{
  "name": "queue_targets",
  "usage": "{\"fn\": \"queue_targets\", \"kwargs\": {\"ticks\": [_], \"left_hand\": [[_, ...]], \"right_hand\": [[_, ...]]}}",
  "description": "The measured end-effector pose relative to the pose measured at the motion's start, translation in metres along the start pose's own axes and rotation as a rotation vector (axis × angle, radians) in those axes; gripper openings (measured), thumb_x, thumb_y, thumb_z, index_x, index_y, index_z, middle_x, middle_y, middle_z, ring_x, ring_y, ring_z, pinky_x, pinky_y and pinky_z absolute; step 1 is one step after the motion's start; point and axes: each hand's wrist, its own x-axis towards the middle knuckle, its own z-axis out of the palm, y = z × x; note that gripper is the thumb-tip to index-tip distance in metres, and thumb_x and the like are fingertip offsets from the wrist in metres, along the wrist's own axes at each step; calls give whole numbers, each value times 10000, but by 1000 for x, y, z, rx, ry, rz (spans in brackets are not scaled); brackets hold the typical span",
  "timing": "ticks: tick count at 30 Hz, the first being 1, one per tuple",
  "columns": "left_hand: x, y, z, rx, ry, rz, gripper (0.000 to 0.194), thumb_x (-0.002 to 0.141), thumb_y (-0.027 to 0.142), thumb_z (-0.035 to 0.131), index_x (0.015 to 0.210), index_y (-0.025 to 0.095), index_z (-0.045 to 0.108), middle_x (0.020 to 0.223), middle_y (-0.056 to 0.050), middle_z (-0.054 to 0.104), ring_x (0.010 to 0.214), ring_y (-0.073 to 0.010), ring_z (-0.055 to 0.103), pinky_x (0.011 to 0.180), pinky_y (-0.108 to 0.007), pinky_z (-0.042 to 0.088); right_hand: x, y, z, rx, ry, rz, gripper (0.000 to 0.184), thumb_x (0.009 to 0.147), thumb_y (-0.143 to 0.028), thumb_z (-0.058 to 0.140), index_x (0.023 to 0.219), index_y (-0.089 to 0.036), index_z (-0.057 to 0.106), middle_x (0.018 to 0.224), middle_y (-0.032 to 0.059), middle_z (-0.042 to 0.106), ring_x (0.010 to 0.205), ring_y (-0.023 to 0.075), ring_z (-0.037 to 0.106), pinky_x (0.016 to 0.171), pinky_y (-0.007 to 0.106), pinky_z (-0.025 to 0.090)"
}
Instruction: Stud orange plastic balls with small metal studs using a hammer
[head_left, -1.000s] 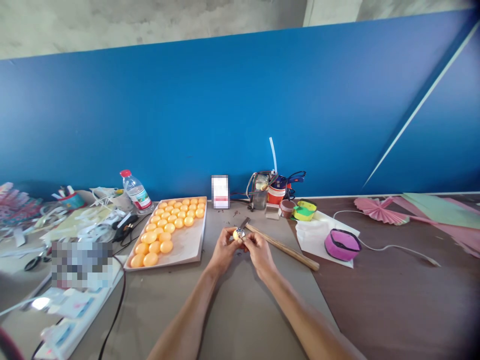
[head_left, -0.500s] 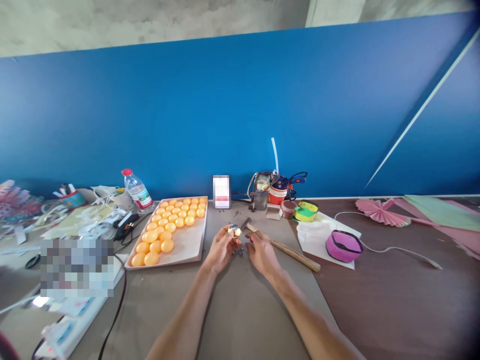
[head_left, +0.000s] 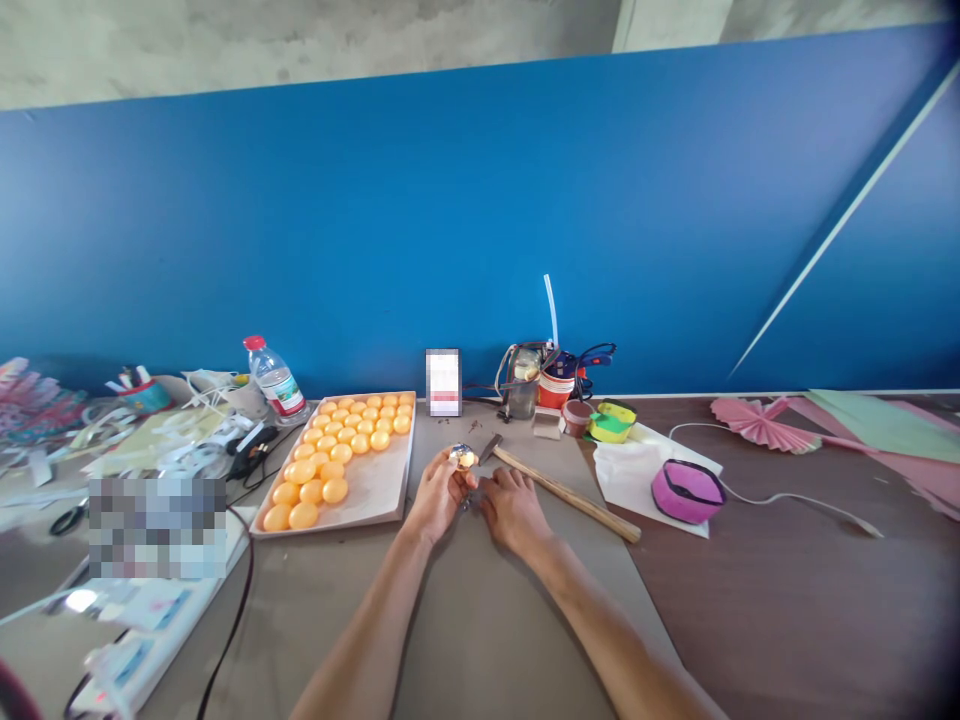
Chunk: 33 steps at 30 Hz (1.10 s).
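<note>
My left hand (head_left: 436,498) grips a small, round, shiny silver-and-gold object (head_left: 464,458) between thumb and fingers; its exact kind is not clear. Close on the right, my right hand (head_left: 519,510) is closed, with its fingers curled down toward the mat. Whatever its fingertips may hold is hidden. Between the two hands lie small silvery bits (head_left: 466,503), too small to name. A hammer (head_left: 570,493) with a wooden handle rests just beyond my right hand, its metal head pointing back and left.
A shallow tray (head_left: 382,508) of orange balls stands left. A water bottle (head_left: 276,385), cables and a power strip (head_left: 161,640) lie farther left. A phone-like screen (head_left: 444,385) and a red-and-white cup (head_left: 556,388) stand at the blue partition (head_left: 465,230). A purple band (head_left: 686,492) sits right.
My left hand with the shiny object has shifted slightly left and up. My right hand has moved slightly left, its fingers turned farther down.
</note>
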Motion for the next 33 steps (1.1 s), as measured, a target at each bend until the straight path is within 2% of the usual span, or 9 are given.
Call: {"fn": "queue_targets", "kwargs": {"ticks": [9,14,19,22,27,31,33], "left_hand": [[1,-1,-2,-13,14,-28,205,737,318,588,849,148,570,781,-21,620,568,-85,538,572,-226,415],[1,-1,-1,-29,12,-31,191,746,309,585,841,145,562,795,-29,624,566,-87,542,572,-226,422],[1,0,-2,-61,-1,-50,190,748,318,587,830,150,558,801,-29,626,565,-87,545,577,-226,431],[1,1,-2,-74,-6,-59,198,751,317,588,845,145,565,800,-30,626,570,-85,547,585,-226,437],[0,1,-3,-78,-46,-82,173,763,285,579,852,137,570,833,-48,630,596,-93,558,604,-234,443],[0,0,-4,-80,-77,-99,166,778,275,561,864,134,574,848,-52,621,610,-98,564,606,-239,440],[0,0,-4,-81,-92,-104,165,776,268,563,873,135,576,846,-48,614,617,-100,565,613,-242,439]], "right_hand": [[3,-5,2,20,-47,3,197,786,-198,504,973,-207,566,951,60,580,922,197,486,776,305,268],[3,-3,3,15,-28,17,103,790,-209,494,817,-189,592,890,60,601,884,193,516,754,299,272],[4,2,7,74,53,9,162,799,-151,430,746,-170,582,812,69,614,802,181,538,726,298,287],[5,6,8,259,158,45,186,797,-129,386,743,-162,560,741,57,610,726,168,541,702,285,318],[10,9,9,819,314,206,83,759,-206,454,712,-189,520,656,4,572,617,143,508,594,247,351],[14,7,7,1215,296,269,149,746,-331,532,695,-193,511,519,-55,456,474,98,394,492,227,300],[14,4,3,1388,250,263,179,729,-358,563,696,-183,543,530,-51,470,480,90,401,499,225,306]]}}
